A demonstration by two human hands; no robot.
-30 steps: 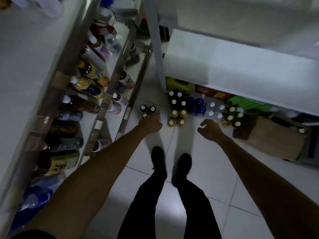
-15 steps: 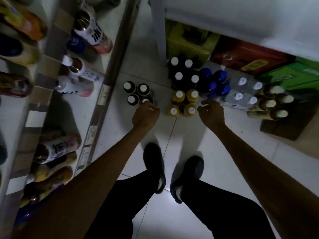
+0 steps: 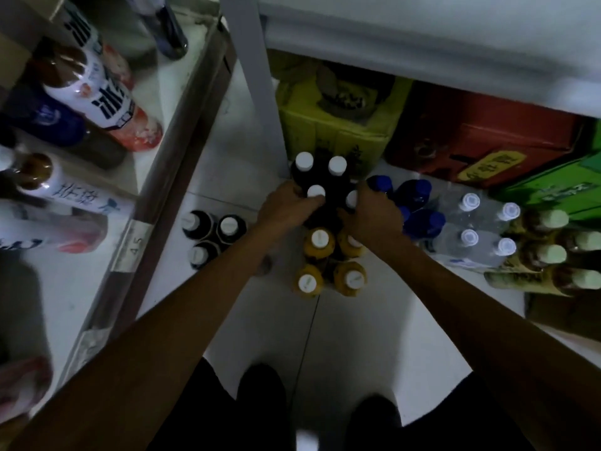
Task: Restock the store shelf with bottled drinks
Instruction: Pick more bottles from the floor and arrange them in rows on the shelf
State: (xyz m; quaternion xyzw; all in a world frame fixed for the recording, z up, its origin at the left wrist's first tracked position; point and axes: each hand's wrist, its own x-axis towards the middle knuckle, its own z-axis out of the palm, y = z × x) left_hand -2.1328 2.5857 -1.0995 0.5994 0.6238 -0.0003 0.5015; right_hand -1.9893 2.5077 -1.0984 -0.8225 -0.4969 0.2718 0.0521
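Fingers of left hand, right hand curled round dark bottles, yellow bottles, blue bottles just beside

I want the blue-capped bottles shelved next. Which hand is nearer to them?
Right. The right hand grips one of the dark bottles right beside the blue-capped bottles; the left hand grips on those dark bottles' far side.

The left hand and right hand are bare, as are both forearms filling the lower corners of the frame. At bottom centre are black trousers and plain black round-toed shoes.
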